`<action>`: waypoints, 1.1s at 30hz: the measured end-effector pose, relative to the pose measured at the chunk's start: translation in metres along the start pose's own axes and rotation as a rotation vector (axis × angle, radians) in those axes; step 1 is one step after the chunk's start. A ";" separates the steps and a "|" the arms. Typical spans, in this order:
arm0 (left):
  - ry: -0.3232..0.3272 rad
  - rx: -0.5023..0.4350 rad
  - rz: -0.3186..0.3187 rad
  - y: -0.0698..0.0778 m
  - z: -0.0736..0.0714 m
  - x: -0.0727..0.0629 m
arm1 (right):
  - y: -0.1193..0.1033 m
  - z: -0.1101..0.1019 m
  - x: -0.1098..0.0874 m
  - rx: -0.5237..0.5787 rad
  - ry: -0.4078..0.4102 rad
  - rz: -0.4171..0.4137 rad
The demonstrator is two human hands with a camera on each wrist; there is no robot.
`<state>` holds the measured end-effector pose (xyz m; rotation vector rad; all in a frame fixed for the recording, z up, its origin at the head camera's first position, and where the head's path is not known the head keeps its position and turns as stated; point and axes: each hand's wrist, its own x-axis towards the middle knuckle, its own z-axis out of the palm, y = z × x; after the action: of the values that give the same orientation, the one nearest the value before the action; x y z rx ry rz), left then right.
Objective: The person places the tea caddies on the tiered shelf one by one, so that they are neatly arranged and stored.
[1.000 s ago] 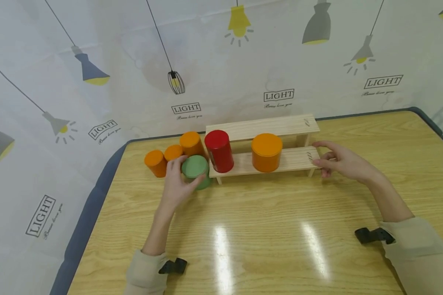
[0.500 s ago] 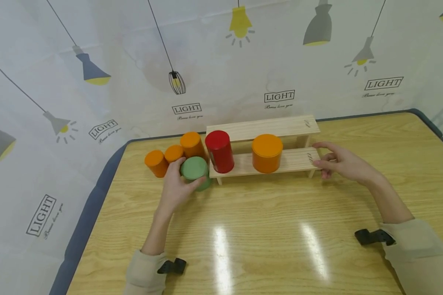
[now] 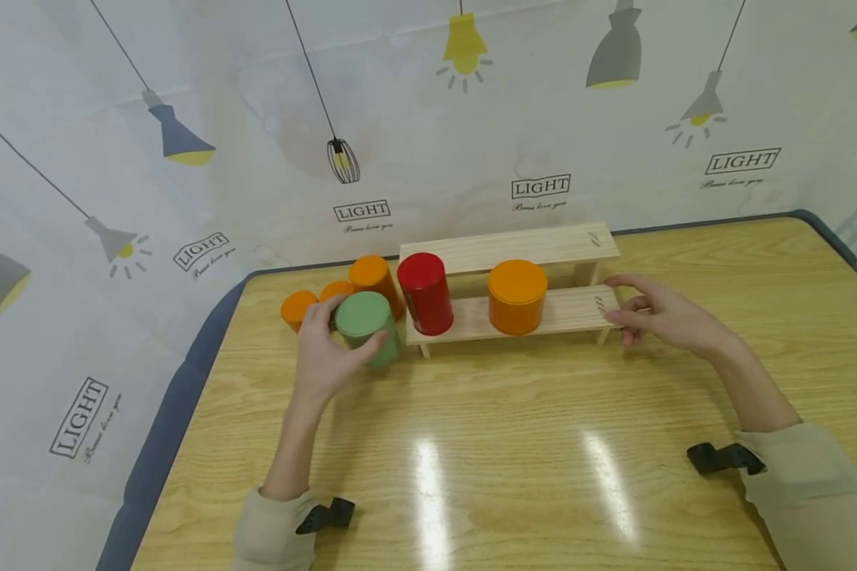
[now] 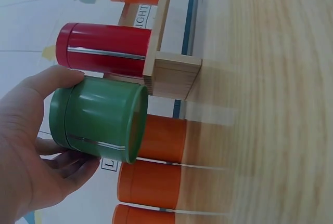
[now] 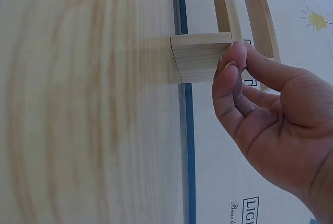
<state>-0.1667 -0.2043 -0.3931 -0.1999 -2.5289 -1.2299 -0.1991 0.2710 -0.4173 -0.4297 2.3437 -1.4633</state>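
Note:
My left hand (image 3: 323, 353) grips a green round tin (image 3: 366, 319) by its sides, thumb on one side and fingers on the other. In the left wrist view the green tin (image 4: 104, 117) is tilted, its base raised off the table. My right hand (image 3: 667, 316) holds the right end of a two-step wooden shelf (image 3: 471, 319) at its lower step; thumb and fingertips lie at the board's edge in the right wrist view. On that lower step stand a tall red tin (image 3: 428, 297) at the left and a wide orange tin (image 3: 516, 303) nearer the middle.
Three orange tins stand on the table left of the shelf: a taller one (image 3: 374, 281) and two smaller ones, partly behind the left hand. The upper step (image 3: 507, 247) runs along the back, close to the wall with printed lamps. The wooden table (image 3: 514, 444) extends in front.
The green tin has risen off the table and shifted slightly left with my left hand, now overlapping the smaller orange tins more. My right hand, the shelf and its tins have stayed put.

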 end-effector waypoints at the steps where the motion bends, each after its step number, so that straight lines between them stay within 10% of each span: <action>1: 0.015 -0.012 0.009 0.001 -0.001 0.000 | 0.000 0.000 0.000 0.001 -0.001 -0.001; 12: 0.149 -0.056 0.115 0.023 -0.012 -0.006 | 0.001 0.000 0.000 0.002 0.003 -0.005; 33: 0.152 -0.196 0.369 0.090 -0.002 -0.012 | 0.000 0.000 0.000 0.001 0.002 -0.005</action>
<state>-0.1310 -0.1493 -0.3295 -0.5680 -2.1199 -1.2829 -0.1988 0.2715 -0.4172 -0.4342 2.3450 -1.4684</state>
